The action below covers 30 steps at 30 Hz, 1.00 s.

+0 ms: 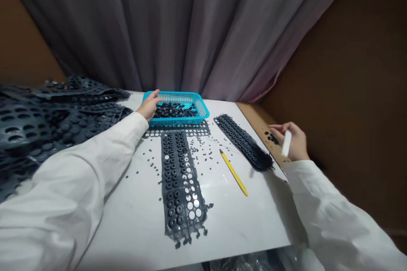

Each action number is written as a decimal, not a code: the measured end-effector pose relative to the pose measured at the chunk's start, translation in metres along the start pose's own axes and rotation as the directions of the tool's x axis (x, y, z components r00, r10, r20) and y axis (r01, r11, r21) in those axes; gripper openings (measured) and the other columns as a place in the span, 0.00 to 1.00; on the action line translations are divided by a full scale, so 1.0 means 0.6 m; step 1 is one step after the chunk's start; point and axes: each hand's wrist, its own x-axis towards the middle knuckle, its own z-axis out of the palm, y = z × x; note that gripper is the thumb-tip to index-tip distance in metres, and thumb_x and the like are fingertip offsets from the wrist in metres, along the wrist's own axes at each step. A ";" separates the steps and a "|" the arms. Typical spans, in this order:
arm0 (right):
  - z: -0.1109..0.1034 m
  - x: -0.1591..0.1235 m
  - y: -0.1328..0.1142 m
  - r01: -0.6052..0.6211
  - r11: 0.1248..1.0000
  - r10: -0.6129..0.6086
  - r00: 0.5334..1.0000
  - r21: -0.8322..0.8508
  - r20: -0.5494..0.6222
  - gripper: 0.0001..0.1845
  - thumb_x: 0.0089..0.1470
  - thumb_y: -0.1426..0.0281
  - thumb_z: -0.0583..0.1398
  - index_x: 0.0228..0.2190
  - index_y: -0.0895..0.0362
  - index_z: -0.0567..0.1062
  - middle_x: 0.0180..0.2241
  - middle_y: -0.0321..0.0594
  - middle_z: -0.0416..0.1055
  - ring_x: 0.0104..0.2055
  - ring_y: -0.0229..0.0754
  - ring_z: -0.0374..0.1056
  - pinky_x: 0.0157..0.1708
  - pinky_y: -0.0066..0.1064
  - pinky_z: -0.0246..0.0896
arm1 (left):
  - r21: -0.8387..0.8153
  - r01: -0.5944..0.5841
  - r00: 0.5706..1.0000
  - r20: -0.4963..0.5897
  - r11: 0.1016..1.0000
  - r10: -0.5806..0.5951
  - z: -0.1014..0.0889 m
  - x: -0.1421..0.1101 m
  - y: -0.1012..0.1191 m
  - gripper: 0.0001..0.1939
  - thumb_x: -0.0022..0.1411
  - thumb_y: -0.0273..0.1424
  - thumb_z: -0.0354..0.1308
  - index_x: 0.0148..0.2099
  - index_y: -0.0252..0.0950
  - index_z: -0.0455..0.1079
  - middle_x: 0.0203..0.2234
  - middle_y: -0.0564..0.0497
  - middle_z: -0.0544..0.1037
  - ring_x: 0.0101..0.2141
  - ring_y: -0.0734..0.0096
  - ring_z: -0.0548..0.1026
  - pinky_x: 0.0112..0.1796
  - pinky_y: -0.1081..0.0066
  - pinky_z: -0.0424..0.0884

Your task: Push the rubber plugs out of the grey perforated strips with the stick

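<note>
My left hand (149, 106) reaches over the left end of a turquoise plastic basket (203, 112), its fingers apart and nothing visible in them. Small black rubber pieces (174, 110) lie in the basket. At the table's right edge my right hand (295, 142) is closed around a short white stick-like object (286, 143), its fingertips near a few black bits (271, 137). A black moulded rubber sheet (171, 178) lies flat in front of the basket, with rings still in it on the left and several holes punched through on the right.
A second black sheet (240, 139) lies slantwise at right, with a yellow pen-like tool (233, 173) beside it. Tiny black scraps (203, 152) are scattered around. An emptied strip (203, 129) lies by the basket's front. Punched sheets (63, 123) are heaped at left; a grey curtain (171, 29) hangs behind.
</note>
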 end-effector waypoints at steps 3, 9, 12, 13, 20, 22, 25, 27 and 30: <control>0.095 -0.085 -0.093 0.246 0.963 -0.270 0.864 0.113 0.424 0.17 0.42 0.65 0.65 0.23 0.53 0.60 0.37 0.45 0.75 0.39 0.45 0.72 0.39 0.39 0.65 | 0.131 -0.096 0.993 0.077 0.987 0.086 -0.008 -0.023 0.000 0.25 0.47 0.30 0.58 0.51 0.36 0.66 0.49 0.45 0.68 0.52 0.60 0.64 0.52 0.64 0.58; 0.254 -0.181 -0.170 0.359 0.889 -0.453 0.595 0.285 0.664 0.09 0.46 0.69 0.60 0.24 0.54 0.63 0.36 0.40 0.75 0.36 0.44 0.70 0.33 0.34 0.62 | 0.421 -0.493 0.857 0.387 0.762 0.340 -0.027 -0.110 0.018 0.13 0.53 0.32 0.54 0.42 0.34 0.70 0.42 0.47 0.72 0.45 0.63 0.68 0.46 0.67 0.63; 0.283 -0.173 -0.171 0.428 0.877 -0.451 0.583 0.217 0.675 0.05 0.44 0.74 0.58 0.23 0.55 0.65 0.28 0.36 0.74 0.29 0.41 0.68 0.28 0.31 0.59 | 0.434 -0.557 0.782 0.560 0.707 0.273 -0.043 -0.154 0.020 0.11 0.55 0.33 0.52 0.38 0.34 0.71 0.36 0.48 0.74 0.39 0.64 0.70 0.41 0.67 0.63; 0.287 -0.170 -0.172 0.452 0.871 -0.451 0.578 0.193 0.680 0.05 0.44 0.75 0.58 0.23 0.55 0.66 0.26 0.35 0.73 0.28 0.41 0.67 0.27 0.30 0.58 | 0.436 -0.579 0.754 0.607 0.689 0.250 -0.047 -0.168 0.018 0.10 0.55 0.32 0.52 0.37 0.35 0.71 0.35 0.48 0.74 0.38 0.64 0.70 0.41 0.67 0.63; 0.300 -0.164 -0.188 0.496 0.859 -0.420 0.540 0.127 0.730 0.09 0.39 0.78 0.57 0.25 0.55 0.65 0.25 0.33 0.70 0.26 0.37 0.65 0.26 0.26 0.55 | 0.414 -0.658 0.615 0.777 0.629 0.133 -0.046 -0.262 -0.001 0.11 0.54 0.36 0.56 0.37 0.36 0.71 0.35 0.46 0.74 0.39 0.61 0.69 0.42 0.63 0.63; 0.302 -0.152 -0.197 0.486 0.862 -0.423 0.531 0.145 0.734 0.08 0.39 0.79 0.56 0.24 0.55 0.63 0.23 0.32 0.70 0.25 0.36 0.65 0.26 0.26 0.55 | 0.391 -0.684 0.581 0.803 0.616 0.135 -0.043 -0.298 -0.006 0.22 0.50 0.42 0.60 0.46 0.37 0.70 0.46 0.44 0.72 0.47 0.55 0.67 0.48 0.56 0.60; 0.314 -0.103 -0.219 0.444 0.866 -0.475 0.586 0.230 0.656 0.09 0.40 0.76 0.58 0.22 0.54 0.60 0.23 0.32 0.71 0.25 0.37 0.65 0.29 0.28 0.57 | 0.401 -0.726 0.536 0.839 0.559 0.094 -0.042 -0.347 -0.017 0.42 0.44 0.47 0.62 0.60 0.39 0.58 0.60 0.42 0.58 0.59 0.46 0.53 0.57 0.47 0.44; 0.336 -0.057 -0.234 0.409 0.876 -0.479 0.685 0.254 0.549 0.12 0.40 0.74 0.59 0.22 0.54 0.58 0.23 0.32 0.71 0.26 0.37 0.66 0.32 0.30 0.59 | 0.408 -0.740 0.507 0.860 0.535 0.046 -0.043 -0.368 -0.026 0.42 0.46 0.46 0.61 0.62 0.40 0.55 0.63 0.44 0.51 0.62 0.46 0.47 0.58 0.45 0.38; 0.380 0.004 -0.249 0.347 0.905 -0.421 0.819 0.248 0.391 0.16 0.40 0.70 0.62 0.22 0.53 0.56 0.25 0.35 0.72 0.27 0.38 0.67 0.33 0.32 0.60 | 0.411 -0.752 0.485 0.875 0.516 0.010 -0.048 -0.378 -0.033 0.39 0.49 0.45 0.59 0.62 0.42 0.55 0.64 0.45 0.46 0.62 0.46 0.43 0.58 0.44 0.36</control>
